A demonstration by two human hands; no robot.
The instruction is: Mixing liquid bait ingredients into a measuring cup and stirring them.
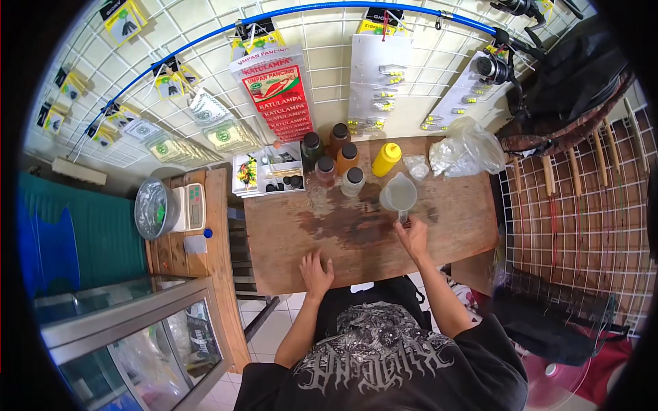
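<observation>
Jug [399, 194]: right fingers [414, 229] gripping handle [403, 216]; left fingers [312, 261] spread, empty on stained wooden table [456, 222]; wire grid [329, 82] behind.

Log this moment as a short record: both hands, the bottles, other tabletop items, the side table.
Left hand: open, at the wooden table's near edge, holding nothing visible
Right hand: gripping the handle of a translucent measuring jug
Dark-capped bottles: five, clustered
Squeeze bottle: yellow, between cluster and plastic bags
Organizer box: white, left of cluster
Side table: metal bowl beside digital scale
</observation>
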